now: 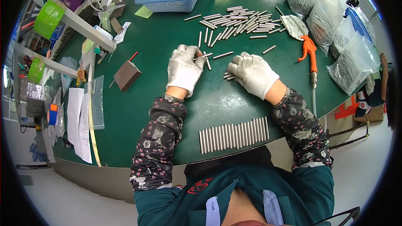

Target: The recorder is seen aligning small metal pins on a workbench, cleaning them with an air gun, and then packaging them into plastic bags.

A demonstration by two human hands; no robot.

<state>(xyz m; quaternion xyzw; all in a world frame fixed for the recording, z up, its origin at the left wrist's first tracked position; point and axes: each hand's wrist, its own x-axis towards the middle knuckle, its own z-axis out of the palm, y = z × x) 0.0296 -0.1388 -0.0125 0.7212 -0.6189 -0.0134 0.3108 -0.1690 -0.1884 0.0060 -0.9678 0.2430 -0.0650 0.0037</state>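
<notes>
My left hand (184, 69), in a white work glove, has its fingers curled in at a steel pin (207, 55) that pokes out past the thumb. Another short pin (208, 64) lies just beside that thumb. To the right, my gloved right hand (253, 74) is closed over a few pins (229, 76), whose ends show at its left side; the rest is hidden under the glove. A single pin (223, 55) lies between the hands. Beyond them spreads a loose heap of steel pins (238, 23). Close to my body, several pins lie side by side in a neat row (233, 135).
A blue plastic basket (167, 2) stands at the far side of the green table (142, 142). An orange air gun (309, 50) with a hose lies at right, near filled plastic bags (354, 62). At left are a brown block (127, 75), paper sheets (76, 117) and a white frame (83, 25).
</notes>
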